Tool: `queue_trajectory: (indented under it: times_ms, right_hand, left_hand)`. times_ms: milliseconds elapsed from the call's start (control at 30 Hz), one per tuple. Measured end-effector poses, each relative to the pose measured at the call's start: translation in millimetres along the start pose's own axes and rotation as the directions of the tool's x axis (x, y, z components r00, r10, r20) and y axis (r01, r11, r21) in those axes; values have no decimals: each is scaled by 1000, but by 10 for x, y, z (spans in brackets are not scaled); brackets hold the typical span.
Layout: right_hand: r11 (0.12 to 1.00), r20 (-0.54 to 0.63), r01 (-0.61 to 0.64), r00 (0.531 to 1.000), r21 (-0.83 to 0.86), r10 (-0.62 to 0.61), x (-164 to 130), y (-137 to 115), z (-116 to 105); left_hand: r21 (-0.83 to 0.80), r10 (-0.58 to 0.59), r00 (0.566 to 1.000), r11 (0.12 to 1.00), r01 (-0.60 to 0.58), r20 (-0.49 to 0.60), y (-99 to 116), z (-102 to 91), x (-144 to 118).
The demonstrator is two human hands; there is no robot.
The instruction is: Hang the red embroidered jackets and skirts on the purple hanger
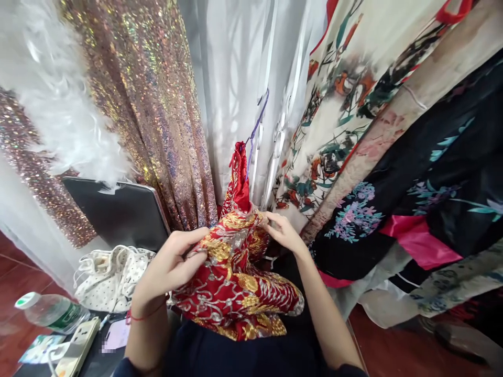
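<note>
A red garment (231, 283) with gold and silver embroidery lies bunched over my lap. Its upper end, with red satin showing, rises to a thin purple hanger (258, 123) in front of the white drapes. On the left side of the garment, my left hand (176, 262) pinches the embroidered cloth between thumb and fingers; a thin red string circles that wrist. At the upper right edge of the cloth, my right hand (283, 231) grips the fabric, its fingertips partly hidden behind a fold.
Sequined cloth (141, 94) and white feathers (66, 89) hang at left, floral dresses (334, 115) and a black embroidered garment (412, 173) at right. Left of me are a black chair back (113, 209), a dotted drawstring bag (110, 277), a bottle (55, 312) and a power strip (80, 348).
</note>
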State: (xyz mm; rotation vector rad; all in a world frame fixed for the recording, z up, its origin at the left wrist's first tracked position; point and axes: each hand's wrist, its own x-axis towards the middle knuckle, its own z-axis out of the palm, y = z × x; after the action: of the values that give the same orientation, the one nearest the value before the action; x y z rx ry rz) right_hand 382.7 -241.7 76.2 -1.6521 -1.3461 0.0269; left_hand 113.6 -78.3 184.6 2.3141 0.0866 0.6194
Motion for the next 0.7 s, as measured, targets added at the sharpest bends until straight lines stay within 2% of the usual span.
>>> queue_trajectory:
  times_ms: [67,133,233,333,433,567,633,700]
  right_hand:
    - [1000,-67,-9,998,26,11,-88,-176,-178]
    - [999,-188,5,982,51,5,-176,-394,-346]
    - [998,-296,36,955,57,-18,-277,-776,-527]
    - [993,-241,52,970,104,-26,-361,-1175,-604]
    - [963,-85,26,996,267,-3,-440,-1507,-585]
    - [854,116,-34,993,519,-32,-423,-1704,-449]
    - [800,105,-11,992,599,-65,-316,-1679,-360]
    - [785,-5,91,994,613,-111,-141,-1579,-268]
  left_hand:
    - [12,-12,996,1000,13,-83,-7,-94,19]
    - [35,-14,981,999,21,-193,-28,-181,69]
    - [139,27,933,990,24,-358,-82,-287,201]
    - [240,78,909,970,24,-409,-120,-388,368]
    - [256,115,913,967,-12,-391,-90,-511,544]
    - [197,180,894,975,-106,-411,-17,-660,803]
    - [105,214,905,976,-189,-368,-11,-702,931]
    - [-37,255,913,959,-281,-317,-6,-711,1030]
